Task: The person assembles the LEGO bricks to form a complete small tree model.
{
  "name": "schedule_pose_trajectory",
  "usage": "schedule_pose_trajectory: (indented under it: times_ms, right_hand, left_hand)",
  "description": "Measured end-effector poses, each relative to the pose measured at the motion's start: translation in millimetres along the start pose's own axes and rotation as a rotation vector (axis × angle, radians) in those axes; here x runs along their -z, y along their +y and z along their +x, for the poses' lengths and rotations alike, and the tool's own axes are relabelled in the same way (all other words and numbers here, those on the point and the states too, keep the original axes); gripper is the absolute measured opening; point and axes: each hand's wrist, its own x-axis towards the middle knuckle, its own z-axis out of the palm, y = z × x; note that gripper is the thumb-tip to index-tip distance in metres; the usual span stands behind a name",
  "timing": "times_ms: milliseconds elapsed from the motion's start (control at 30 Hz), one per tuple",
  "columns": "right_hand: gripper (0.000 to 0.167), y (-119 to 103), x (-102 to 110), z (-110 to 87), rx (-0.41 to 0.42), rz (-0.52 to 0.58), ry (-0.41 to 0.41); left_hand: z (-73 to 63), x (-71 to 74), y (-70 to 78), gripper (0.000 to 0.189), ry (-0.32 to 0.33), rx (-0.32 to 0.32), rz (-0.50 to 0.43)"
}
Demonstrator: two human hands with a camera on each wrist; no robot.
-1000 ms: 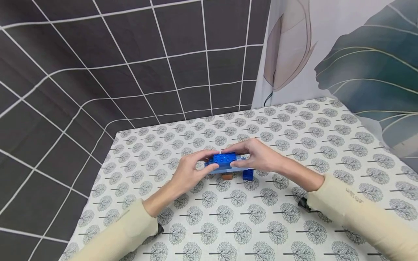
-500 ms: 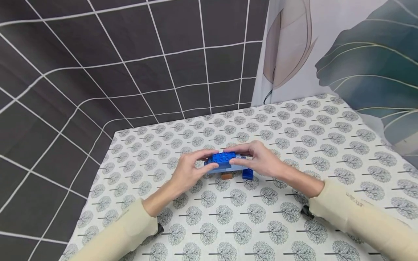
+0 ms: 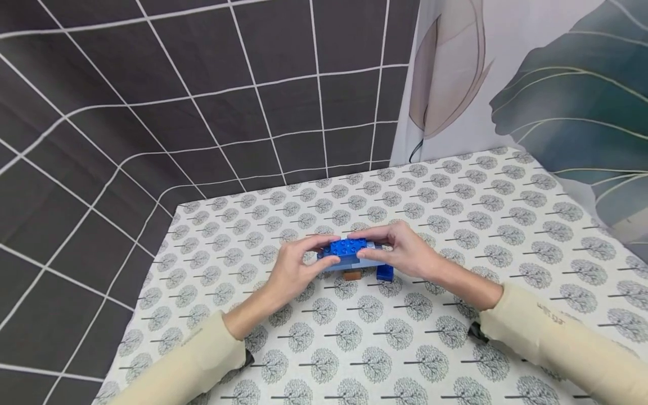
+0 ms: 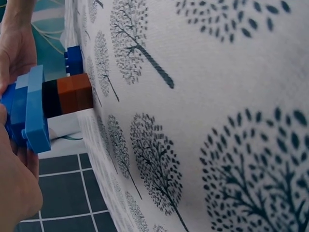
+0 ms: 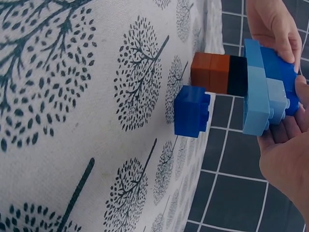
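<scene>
A small tower of toy building bricks stands on the cloth between the two hands. Its base is made of brown bricks [image 5: 210,72], with a black brick [image 5: 237,76] above them. Over that lies a wider light blue layer [image 5: 256,96], carrying more blue bricks. On top sits a bright blue studded brick [image 3: 347,246]. My left hand [image 3: 292,269] pinches the left side of this top brick, thumb in front and fingers behind. At its right side, my right hand [image 3: 407,251] pinches it the same way. The left wrist view shows the stack between both hands.
A loose dark blue brick [image 3: 385,273] lies on the cloth just right of the tower's base. The table wears a white tree-print cloth [image 3: 364,337]. Behind hang a dark grid-patterned curtain [image 3: 212,73] and a leaf-print curtain [image 3: 582,112].
Both hands keep their grip on the top blue brick, with only tiny shifts of the fingers. The tower and the loose brick stay in place.
</scene>
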Motion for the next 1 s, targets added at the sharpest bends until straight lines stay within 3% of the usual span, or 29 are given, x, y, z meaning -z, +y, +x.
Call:
schedule_pose_trajectory:
  times_ms: [300,433,733,1000]
  right_hand:
    - [0.041,2.8,-2.1,-1.8,0.026,0.008,0.014]
    - [0.04,3.3,-2.3,-2.3,0.031,0.011,0.02]
    - [0.042,3.4,-1.6,-3.5,-0.015,0.059,0.008]
    - [0.044,4.3,-1.3,-0.5,-0.008,0.078,-0.014]
  left_hand:
    - [-0.7,-0.3,-4.0,0.042,0.026,-0.123,0.043]
    - [-0.6,-0.9,-5.2,0.043,0.025,-0.14,0.053]
    - [0.0,-2.2,-3.6,0.047,0.008,-0.103,0.07]
    - [-0.9,-1.6,-2.7,0.047,-0.001,-0.048,0.07]
